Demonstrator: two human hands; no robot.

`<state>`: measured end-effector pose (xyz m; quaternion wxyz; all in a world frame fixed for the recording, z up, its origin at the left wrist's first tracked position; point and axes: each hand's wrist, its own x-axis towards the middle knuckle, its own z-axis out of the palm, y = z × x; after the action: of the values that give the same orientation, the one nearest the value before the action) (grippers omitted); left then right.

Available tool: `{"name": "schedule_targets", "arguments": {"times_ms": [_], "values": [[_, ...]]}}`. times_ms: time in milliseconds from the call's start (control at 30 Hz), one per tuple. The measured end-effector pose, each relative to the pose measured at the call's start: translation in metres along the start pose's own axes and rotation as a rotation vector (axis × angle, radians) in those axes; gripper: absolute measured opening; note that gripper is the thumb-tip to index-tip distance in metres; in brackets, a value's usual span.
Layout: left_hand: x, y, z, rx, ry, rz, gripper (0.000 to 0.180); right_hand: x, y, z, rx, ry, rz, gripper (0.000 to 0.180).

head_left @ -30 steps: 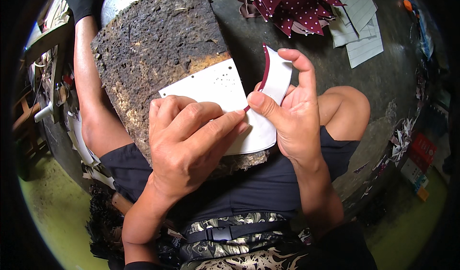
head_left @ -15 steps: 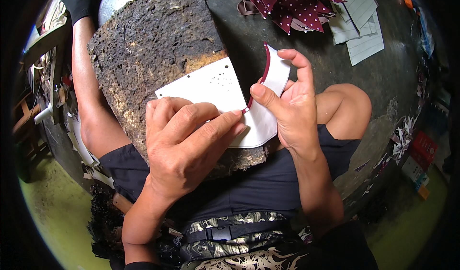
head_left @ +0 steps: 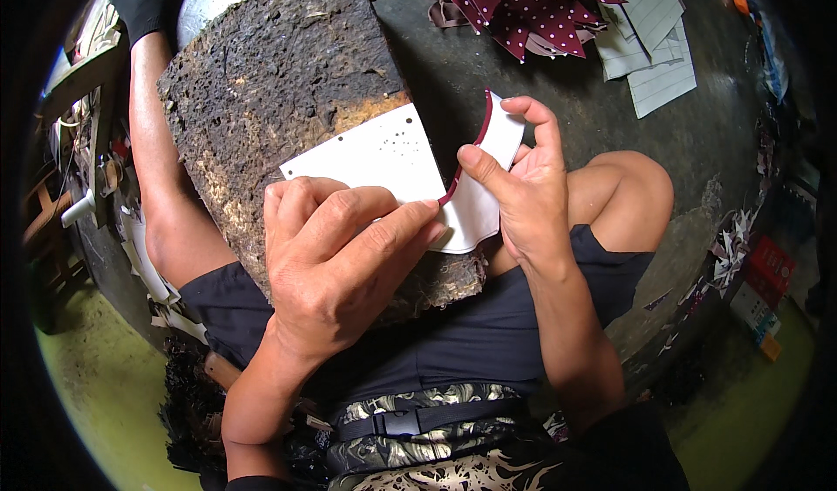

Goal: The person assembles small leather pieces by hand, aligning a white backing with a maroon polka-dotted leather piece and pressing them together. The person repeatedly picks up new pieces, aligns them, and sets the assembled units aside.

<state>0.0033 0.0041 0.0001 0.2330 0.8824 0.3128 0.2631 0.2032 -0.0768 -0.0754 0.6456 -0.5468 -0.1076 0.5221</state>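
A white curved piece with a narrow maroon strip along its inner edge spans between my hands. My left hand is closed, its index finger and thumb pinching the maroon edge near the piece's lower end. From the other side my right hand grips the piece, thumb on its face, index fingertip near its top end, other fingers partly hidden. Beneath my left hand, a flat white panel with small dark holes lies on a rough dark block; my fingers hide its lower part.
Maroon polka-dot pieces are heaped on the floor beyond the block. Beside them lie lined paper sheets. White scraps are scattered at the right. My bent legs flank the block, and a wooden frame stands at far left.
The curved piece's lower edge has risen slightly and its top end has dipped a little. My right hand has shifted slightly with it; my left hand stays nearly still, still pinching.
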Motion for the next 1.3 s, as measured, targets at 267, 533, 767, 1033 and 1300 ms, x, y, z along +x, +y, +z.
{"name": "schedule_targets", "arguments": {"times_ms": [267, 533, 767, 1033, 1300], "values": [[-0.002, -0.001, 0.001, 0.019, 0.002, 0.013, 0.036, 0.001, 0.005, -0.005, -0.071, 0.083, 0.021, 0.061], [0.000, 0.000, 0.003, 0.038, 0.016, 0.034, 0.035, 0.000, 0.004, -0.009, -0.246, 0.112, 0.021, 0.050], [0.002, -0.002, 0.000, 0.043, 0.003, 0.047, 0.035, -0.013, -0.045, -0.001, -1.179, -0.087, -0.560, 0.034], [0.001, -0.001, 0.001, 0.037, 0.008, 0.024, 0.034, -0.006, -0.028, 0.003, -0.639, -0.385, -0.253, 0.039], [0.001, -0.002, 0.003, 0.045, 0.017, 0.029, 0.034, -0.008, -0.019, -0.007, -0.606, -0.364, -0.209, 0.039]]}}
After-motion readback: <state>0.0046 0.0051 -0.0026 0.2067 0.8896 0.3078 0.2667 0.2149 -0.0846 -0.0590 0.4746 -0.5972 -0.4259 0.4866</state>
